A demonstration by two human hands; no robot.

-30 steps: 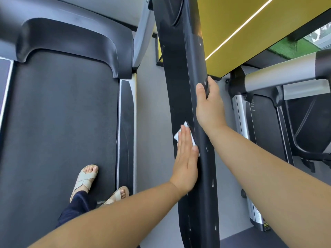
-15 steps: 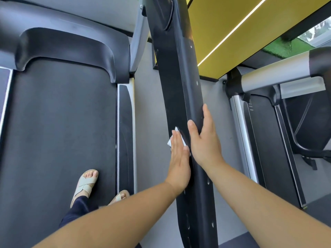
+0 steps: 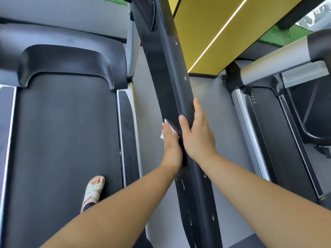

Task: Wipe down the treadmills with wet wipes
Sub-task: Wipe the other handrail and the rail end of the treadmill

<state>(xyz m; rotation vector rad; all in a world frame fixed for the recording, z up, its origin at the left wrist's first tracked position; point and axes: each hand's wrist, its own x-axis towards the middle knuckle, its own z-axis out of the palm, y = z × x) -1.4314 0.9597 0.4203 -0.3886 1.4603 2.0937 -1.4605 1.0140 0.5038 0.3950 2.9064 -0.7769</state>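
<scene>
A black side rail of the treadmill runs from the top centre down to the bottom of the head view. My left hand lies flat against the rail's left face, its straight fingers pressing a white wet wipe onto it; only the wipe's edges show past the fingertips. My right hand rests on the rail's right edge beside the left hand, thumb on the front face and fingers wrapped over the far side. The treadmill belt lies to the left, below.
My sandalled foot stands on the belt near its right side strip. A second treadmill with a silver handrail stands to the right across a grey floor gap. A yellow wall panel is behind.
My right hand has slid down the rail until it sits next to my left hand. The left hand with the wipe has stayed on the rail's left face.
</scene>
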